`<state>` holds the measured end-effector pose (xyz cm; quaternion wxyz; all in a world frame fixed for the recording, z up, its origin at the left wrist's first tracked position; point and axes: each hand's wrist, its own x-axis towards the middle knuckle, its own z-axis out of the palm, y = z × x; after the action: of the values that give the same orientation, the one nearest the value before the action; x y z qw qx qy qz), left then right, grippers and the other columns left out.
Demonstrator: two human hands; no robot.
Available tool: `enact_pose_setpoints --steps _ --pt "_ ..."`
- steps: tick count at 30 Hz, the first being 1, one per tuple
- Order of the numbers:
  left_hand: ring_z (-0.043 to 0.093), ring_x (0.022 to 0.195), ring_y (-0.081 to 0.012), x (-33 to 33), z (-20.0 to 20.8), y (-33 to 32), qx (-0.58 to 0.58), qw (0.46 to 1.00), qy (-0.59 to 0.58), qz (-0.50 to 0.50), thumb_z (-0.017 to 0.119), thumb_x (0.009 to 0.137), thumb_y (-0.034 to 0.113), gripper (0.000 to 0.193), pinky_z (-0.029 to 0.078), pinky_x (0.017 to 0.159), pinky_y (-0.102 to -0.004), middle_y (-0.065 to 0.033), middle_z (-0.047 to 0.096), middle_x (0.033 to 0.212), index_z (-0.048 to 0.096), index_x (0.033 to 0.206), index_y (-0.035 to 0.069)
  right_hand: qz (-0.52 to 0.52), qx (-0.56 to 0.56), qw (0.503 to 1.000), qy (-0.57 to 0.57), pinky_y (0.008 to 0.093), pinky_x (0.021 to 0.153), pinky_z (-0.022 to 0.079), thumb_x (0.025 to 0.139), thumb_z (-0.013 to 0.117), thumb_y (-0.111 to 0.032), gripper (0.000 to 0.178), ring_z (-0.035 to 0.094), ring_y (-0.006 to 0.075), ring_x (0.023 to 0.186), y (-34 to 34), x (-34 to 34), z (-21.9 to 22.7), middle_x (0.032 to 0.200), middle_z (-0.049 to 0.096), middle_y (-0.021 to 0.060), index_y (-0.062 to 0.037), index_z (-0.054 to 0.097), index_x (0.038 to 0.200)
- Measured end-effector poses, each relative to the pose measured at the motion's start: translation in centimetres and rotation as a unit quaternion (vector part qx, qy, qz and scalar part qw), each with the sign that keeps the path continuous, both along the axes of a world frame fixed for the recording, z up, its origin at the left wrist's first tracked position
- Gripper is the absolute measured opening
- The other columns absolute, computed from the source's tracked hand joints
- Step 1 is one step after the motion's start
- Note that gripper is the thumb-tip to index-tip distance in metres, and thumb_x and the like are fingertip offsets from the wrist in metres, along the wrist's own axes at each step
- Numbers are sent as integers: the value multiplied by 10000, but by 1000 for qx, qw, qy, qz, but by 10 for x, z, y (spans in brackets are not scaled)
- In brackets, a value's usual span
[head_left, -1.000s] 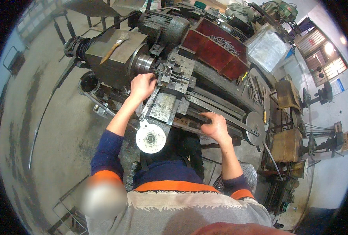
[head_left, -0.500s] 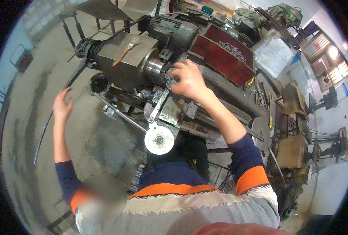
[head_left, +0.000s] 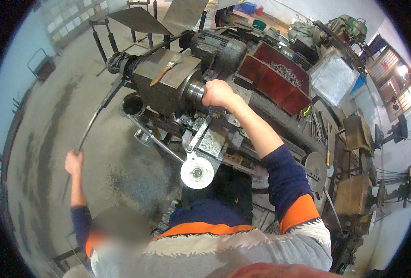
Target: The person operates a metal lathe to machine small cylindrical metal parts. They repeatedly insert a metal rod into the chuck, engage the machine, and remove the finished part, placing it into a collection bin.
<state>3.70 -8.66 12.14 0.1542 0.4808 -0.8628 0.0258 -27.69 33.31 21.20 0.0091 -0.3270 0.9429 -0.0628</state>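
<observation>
My left hand [head_left: 74, 162] is closed round a long metal lever [head_left: 90, 126]. That lever slopes up to the left end of a small lathe's headstock [head_left: 168, 74]. At the shiny spindle nose [head_left: 196, 91], my right hand [head_left: 217, 94] is closed in a fist, its knuckles up. Whatever it grips is hidden by the fingers. Below that hand lies the cross slide [head_left: 213, 141], dusted with metal chips. A flat bar [head_left: 199, 132] runs over it down to a round white handwheel [head_left: 197, 172].
A wooden-handled brush [head_left: 166, 69] rests on the headstock, before a motor [head_left: 217, 48]. Behind the bed stands a red box [head_left: 272, 76] holding metal bits. Hand tools [head_left: 317, 125] lie at its right. A second handle [head_left: 156, 139] slants toward the handwheel.
My left hand has gone from open beside the lever to closed round it, lower down. My right hand's fingers, loosely curled before, are now a fist against the spindle nose. The whole view has shifted.
</observation>
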Motion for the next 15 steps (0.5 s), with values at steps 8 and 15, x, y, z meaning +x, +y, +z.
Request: enact_pose_setpoints --steps 8,15 --pt "612 772 -367 10 0 92 38 999 -13 -7 599 717 375 334 480 683 -456 -174 630 785 605 848 67 8 6 1000 -18 370 724 505 539 605 -191 289 621 341 785 -1 4 5 786 631 210 5 659 745" --pt "608 835 -357 -19 46 121 -37 973 -72 -218 617 742 193 241 476 744 -416 -187 632 824 615 896 8 103 -127 984 68 369 862 432 533 627 -219 300 538 294 980 31 35 10 856 648 143 -55 692 776"
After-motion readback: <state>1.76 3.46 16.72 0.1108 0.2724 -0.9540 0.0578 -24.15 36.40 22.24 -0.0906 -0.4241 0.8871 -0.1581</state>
